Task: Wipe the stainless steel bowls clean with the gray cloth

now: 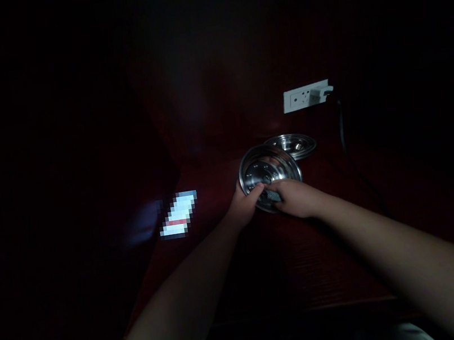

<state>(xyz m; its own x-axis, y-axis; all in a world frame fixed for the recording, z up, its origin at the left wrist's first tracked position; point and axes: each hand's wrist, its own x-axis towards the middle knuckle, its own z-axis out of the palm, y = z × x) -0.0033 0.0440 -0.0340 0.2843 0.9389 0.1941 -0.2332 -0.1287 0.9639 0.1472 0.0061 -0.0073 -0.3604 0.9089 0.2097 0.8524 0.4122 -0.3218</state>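
Note:
A shiny stainless steel bowl is tilted toward me above the dark red table. My left hand grips its near left rim, thumb over the inside and fingers hidden behind. Closed fingers of my right hand press at the near inner wall of the bowl, around a small grey textured cloth or pad. Its exact kind is hard to make out in the dim light. Just behind the bowl, more steel bowls or dishes, seemingly nested, rest on the table.
A lit phone, its screen blurred out, lies near the left edge of the dark red table. On the back wall is a white power socket with a plug in it. A dark cable hangs down from there. The surroundings are very dark.

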